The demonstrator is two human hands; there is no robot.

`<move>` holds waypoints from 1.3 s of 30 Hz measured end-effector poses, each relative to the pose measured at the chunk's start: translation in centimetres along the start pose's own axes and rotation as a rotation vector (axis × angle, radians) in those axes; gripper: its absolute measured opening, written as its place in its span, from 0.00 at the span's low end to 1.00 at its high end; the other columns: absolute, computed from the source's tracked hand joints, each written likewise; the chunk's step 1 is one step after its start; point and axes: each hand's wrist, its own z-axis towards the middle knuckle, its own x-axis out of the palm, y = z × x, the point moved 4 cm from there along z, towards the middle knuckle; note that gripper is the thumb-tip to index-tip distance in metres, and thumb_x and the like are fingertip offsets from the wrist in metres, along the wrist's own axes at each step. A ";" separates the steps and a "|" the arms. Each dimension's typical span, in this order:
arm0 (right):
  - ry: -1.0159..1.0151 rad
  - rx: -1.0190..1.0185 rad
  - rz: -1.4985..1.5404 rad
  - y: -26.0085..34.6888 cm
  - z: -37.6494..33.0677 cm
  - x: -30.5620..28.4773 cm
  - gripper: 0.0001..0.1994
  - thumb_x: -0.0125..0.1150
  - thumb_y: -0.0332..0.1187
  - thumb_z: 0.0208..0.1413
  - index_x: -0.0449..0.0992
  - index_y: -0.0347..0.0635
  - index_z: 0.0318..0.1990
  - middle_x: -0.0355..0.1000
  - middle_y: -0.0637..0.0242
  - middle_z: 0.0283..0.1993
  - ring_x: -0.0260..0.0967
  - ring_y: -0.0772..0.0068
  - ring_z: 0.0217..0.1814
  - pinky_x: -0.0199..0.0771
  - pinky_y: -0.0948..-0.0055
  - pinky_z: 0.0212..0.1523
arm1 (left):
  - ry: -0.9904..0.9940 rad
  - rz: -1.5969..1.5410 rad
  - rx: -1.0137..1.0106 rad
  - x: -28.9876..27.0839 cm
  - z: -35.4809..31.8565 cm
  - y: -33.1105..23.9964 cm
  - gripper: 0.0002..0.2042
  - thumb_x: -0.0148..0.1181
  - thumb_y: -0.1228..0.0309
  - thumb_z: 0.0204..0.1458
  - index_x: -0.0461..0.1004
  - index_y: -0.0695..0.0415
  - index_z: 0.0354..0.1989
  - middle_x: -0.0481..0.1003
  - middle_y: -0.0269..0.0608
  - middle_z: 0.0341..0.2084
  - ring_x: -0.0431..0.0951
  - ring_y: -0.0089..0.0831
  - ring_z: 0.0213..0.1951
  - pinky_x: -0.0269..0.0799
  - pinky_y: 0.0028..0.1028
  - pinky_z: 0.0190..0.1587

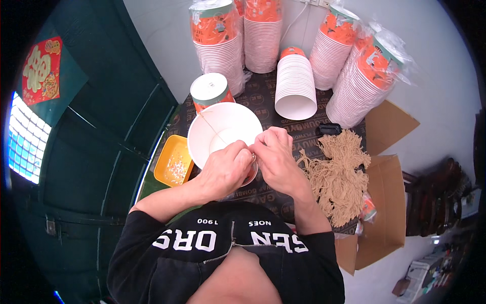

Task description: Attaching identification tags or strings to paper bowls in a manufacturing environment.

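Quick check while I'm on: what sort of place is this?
Probably a small workshop, perhaps in a home: plastic-wrapped stacks of paper buckets, a heap of tan cords and an open cardboard box.

Small manual workroom, probably for hand assembly or packing; whether it forms part of a home cannot be told. Work use is indicated by stacks of paper tubs (219,58), partly in clear plastic, near a pale wall (164,40); a bench (261,96) topped with dark printed board; a heap of tan cords (338,180); and an open cardboard carton (385,213). A dark green door (68,175) bears a red-and-gold ornament (44,71) and a gridded window (29,142).
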 end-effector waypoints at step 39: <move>-0.032 -0.036 0.159 -0.2 -0.1 0.4 0.10 0.57 0.19 0.50 0.76 0.33 0.41 0.68 0.56 0.53 0.59 0.51 0.61 0.62 0.59 0.61 | 0.006 -0.309 -0.244 -1.0 0.0 1.7 0.09 0.60 0.83 0.49 0.65 0.60 0.31 0.70 0.48 0.27 0.76 0.45 0.28 0.71 0.36 0.31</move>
